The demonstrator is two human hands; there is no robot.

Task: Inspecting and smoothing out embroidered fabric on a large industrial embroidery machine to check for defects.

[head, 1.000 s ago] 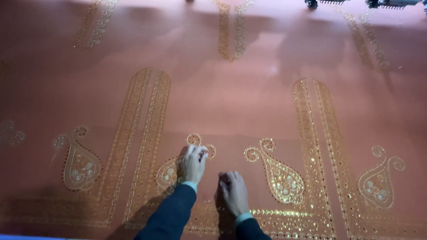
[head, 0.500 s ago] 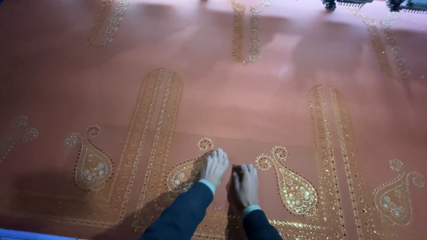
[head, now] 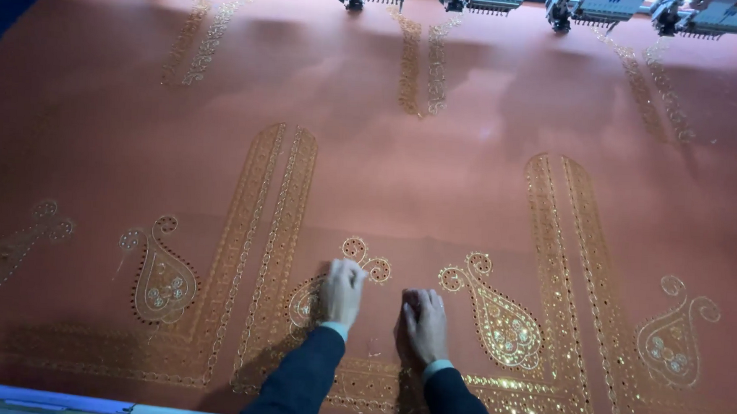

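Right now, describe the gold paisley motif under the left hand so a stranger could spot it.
On the rust-red embroidered cloth, find the two gold arched borders. Between them lie two paisleys; it is the left gold paisley motif, the only one partly covered by the left hand.

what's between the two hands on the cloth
In the head view only a bare strip of the rust-coloured fabric lies between the left hand and the right hand; the left rests on a gold paisley motif.
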